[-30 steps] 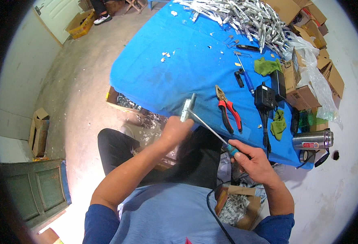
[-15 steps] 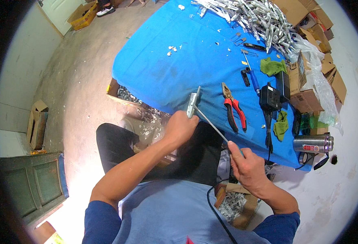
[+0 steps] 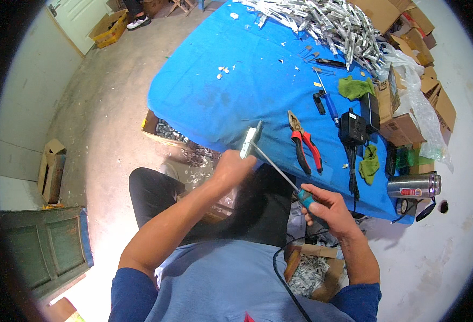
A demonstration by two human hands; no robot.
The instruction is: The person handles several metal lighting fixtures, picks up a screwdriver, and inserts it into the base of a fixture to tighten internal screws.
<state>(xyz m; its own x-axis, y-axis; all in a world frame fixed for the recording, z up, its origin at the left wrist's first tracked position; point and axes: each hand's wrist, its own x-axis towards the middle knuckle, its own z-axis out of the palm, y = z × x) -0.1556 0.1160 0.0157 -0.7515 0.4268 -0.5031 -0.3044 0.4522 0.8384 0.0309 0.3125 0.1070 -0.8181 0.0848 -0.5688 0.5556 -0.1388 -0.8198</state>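
My left hand (image 3: 232, 167) holds a small grey metal bracket (image 3: 250, 140) upright at the near edge of the blue-covered table (image 3: 231, 102). My right hand (image 3: 322, 206) grips the teal handle of a screwdriver (image 3: 279, 173). Its thin shaft runs up and left, and its tip meets the bracket. Both hands hover over my lap in front of the table. Red-handled pliers (image 3: 303, 145) lie on the cloth just to the right of the bracket.
A heap of metal parts (image 3: 328, 24) covers the table's far side. Cardboard boxes (image 3: 408, 107), green rags (image 3: 354, 87), a black power adapter (image 3: 352, 129) and a steel flask (image 3: 413, 186) crowd the right edge. Boxes of metal pieces (image 3: 166, 131) sit on the floor.
The screwdriver and bracket stay joined. Both hands have shifted slightly toward me and lower, and the view has tipped a little.
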